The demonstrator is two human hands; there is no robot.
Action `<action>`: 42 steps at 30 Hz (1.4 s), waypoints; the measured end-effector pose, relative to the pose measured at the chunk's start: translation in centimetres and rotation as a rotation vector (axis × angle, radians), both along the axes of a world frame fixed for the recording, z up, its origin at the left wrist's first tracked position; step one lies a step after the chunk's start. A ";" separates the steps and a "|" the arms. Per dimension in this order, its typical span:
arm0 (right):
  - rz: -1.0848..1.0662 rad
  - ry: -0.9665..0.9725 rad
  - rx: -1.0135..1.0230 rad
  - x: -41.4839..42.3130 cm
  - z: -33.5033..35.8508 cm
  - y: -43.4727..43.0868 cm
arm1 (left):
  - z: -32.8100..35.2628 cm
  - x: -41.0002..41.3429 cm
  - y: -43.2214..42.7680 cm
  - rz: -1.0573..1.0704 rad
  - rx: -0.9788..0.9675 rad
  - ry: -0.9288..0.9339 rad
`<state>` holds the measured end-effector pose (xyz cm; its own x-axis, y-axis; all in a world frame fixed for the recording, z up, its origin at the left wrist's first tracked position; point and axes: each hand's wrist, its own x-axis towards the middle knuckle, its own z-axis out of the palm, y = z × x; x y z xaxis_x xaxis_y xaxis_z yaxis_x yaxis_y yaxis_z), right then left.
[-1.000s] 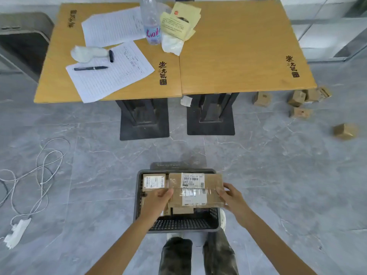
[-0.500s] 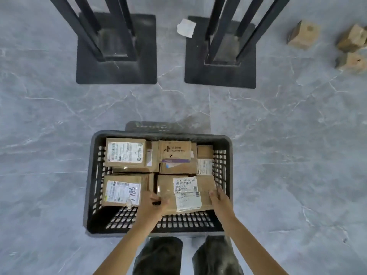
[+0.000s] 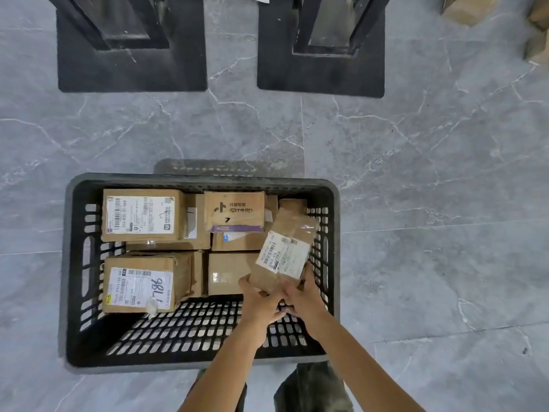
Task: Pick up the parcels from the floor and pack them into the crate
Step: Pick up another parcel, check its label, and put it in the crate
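Two hands, both mine, gripped one labelled parcel [image 3: 283,248] at its near end: my left hand [image 3: 261,301] and my right hand [image 3: 304,295] curled round it, side by side. It tilted, label up, over the three o'clock side of the black crate [image 3: 69,263]. Other parcels [image 3: 142,215] filled the crate from eight to one o'clock

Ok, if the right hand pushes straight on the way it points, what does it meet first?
The right hand grips the labelled parcel, which leads. Straight ahead, that would probably meet the plain parcel in the far right corner of the crate first; depth is unclear.
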<state>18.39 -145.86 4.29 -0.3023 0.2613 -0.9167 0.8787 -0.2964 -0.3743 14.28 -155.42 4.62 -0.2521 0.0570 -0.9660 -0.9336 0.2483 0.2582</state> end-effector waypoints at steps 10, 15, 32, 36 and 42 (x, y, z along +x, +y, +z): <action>-0.364 -0.096 0.018 -2.2 -4.8 2.3 | -4.3 -2.7 2.0 -0.542 -0.010 0.063; -0.538 -0.201 -0.162 -2.2 -5.0 0.9 | -6.8 -1.8 2.8 -0.514 -0.005 0.094; -0.245 -0.203 -0.204 -0.6 -2.4 3.1 | -4.5 -4.5 3.7 -1.204 -0.080 0.435; -0.066 -0.049 -0.101 -3.2 3.2 3.6 | 2.4 -5.6 4.4 -1.203 -0.151 0.557; 0.169 0.128 0.127 -8.5 16.6 5.1 | 17.3 -11.1 4.6 -0.991 -0.197 0.737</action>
